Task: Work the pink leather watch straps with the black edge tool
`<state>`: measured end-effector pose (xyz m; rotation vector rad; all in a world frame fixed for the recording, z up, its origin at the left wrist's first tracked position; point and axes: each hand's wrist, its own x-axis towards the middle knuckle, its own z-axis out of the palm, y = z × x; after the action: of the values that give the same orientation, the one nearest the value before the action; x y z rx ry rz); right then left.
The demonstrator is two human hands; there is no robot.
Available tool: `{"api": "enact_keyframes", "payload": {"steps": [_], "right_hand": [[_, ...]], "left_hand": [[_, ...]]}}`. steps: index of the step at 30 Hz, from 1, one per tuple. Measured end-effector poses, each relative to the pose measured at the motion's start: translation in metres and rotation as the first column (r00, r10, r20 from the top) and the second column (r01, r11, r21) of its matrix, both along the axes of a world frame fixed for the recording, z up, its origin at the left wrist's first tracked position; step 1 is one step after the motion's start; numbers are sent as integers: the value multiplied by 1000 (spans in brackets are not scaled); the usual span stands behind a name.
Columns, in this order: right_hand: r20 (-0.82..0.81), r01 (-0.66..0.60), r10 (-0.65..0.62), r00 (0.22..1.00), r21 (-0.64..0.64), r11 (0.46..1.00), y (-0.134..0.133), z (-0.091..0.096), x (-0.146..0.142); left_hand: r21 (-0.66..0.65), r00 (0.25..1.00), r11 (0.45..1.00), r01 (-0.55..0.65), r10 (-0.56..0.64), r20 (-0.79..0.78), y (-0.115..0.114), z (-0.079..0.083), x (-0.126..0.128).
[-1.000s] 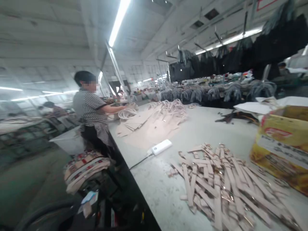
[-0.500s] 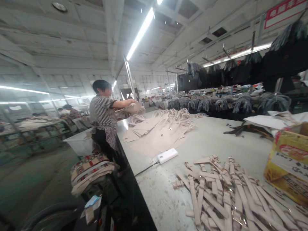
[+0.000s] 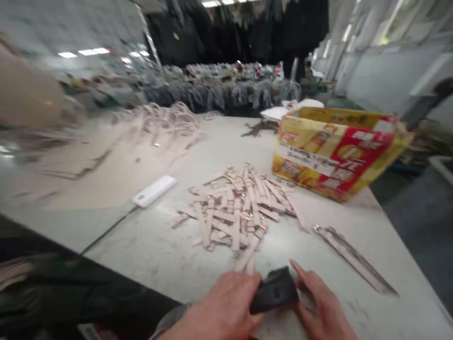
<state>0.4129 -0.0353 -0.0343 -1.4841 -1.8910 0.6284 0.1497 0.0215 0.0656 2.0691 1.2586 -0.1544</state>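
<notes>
While the left hand (image 3: 230, 301) has its grip pinched on a blocky black object (image 3: 276, 289) above the pale grey worktop (image 3: 219, 146), near the beige buckled straps (image 3: 236, 226), the right hand (image 3: 323, 304), its grip unclear, should steady the object's right end.

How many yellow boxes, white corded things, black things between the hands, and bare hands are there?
Yellow box: 1
White corded thing: 1
Black thing: 1
Bare hands, left hand and right hand: 2
Total: 5
</notes>
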Motion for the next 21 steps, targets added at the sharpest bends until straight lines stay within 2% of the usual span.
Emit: {"api": "enact_keyframes", "payload": {"steps": [6,11,15,18,21], "right_hand": [[-88,51,-55,995,-45,998,3,-6,2],[-100,66,-74,992,-76,995,2,-3,0],[-149,94,-106,983,-86,992,3,-6,-1],[-180,92,-106,978,-84,992,4,-6,-2],[-177,93,-104,979,-73,993,5,-5,-4]], "left_hand": [[-62,983,994,91,-100,-154,25,9,24],[-48,966,994,93,-102,-239,24,15,31],[-10,972,1000,24,-25,-233,26,11,17],[45,957,998,-38,50,-287,33,7,-2],[39,955,999,-32,42,-292,34,7,-13]]}}
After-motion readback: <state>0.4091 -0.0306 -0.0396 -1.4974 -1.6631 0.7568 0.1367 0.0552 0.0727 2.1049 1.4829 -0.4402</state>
